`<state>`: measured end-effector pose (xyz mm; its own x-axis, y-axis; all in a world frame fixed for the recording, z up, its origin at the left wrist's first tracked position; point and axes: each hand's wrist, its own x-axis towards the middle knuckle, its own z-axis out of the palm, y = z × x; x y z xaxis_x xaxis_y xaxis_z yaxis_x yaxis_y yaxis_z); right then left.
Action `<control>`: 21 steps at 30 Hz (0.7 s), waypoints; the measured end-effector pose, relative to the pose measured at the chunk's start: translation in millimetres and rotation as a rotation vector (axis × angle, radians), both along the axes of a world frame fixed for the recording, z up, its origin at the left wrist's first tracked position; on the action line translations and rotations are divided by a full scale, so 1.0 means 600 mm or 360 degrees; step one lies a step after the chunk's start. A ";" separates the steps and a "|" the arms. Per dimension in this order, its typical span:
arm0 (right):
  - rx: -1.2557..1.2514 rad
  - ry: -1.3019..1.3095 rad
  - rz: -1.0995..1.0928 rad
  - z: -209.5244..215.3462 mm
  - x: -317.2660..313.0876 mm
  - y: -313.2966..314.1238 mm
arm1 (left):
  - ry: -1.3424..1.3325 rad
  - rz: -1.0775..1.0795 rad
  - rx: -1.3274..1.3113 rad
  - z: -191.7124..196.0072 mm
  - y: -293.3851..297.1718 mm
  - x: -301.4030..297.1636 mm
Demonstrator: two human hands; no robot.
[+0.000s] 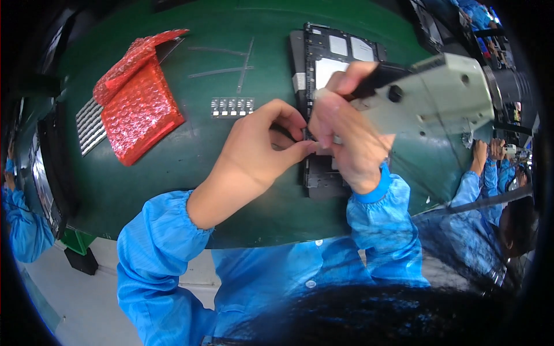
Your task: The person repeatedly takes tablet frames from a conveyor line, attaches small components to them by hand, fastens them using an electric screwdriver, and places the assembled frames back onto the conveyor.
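A flat black electronic assembly (316, 52) with pale rectangular panels lies in front of me, a little right of the middle. My left hand (248, 144) reaches to its left edge, thumb and forefinger closing on a small spot there; what they pinch is too small to make out. Over the assembly, my right hand (352, 130) is closed around the dark front end of a pale green electric screwdriver (433, 95). Its bulky body slants up to the right. The right fingers are blurred, and the tool's tip is hidden behind them.
On the green table (231, 173) lie a red bubble-wrap bag (144, 109), a grey striped sheet (88, 130), several thin clear strips (246, 66) and a small card of white-tabbed parts (232, 108). At the right edge, co-workers in blue sleeves (466, 190) are at work.
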<state>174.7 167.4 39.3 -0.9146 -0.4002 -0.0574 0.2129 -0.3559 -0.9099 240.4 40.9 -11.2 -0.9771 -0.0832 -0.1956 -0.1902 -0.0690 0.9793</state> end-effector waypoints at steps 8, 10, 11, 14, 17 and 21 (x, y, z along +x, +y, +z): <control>0.0286 0.0393 0.0120 -0.040 -0.016 0.010 | -0.0088 0.0005 0.0091 0.011 0.002 0.003; 0.0093 0.0266 0.0098 -0.037 -0.010 0.001 | -0.0126 0.0025 0.0127 0.014 0.001 0.005; 0.0123 0.0205 0.0140 -0.028 -0.013 0.007 | -0.0103 -0.0012 0.0126 0.014 0.005 0.000; -0.0074 0.0338 0.0138 -0.018 -0.023 0.010 | -0.0109 0.0005 0.0128 0.019 0.007 -0.001; -0.0055 0.0387 0.0118 -0.024 -0.024 0.016 | -0.0078 0.0020 0.0054 0.024 0.015 -0.005; -0.0203 0.0095 0.0211 0.008 -0.046 0.042 | -0.0254 0.0030 0.0017 0.024 0.005 -0.001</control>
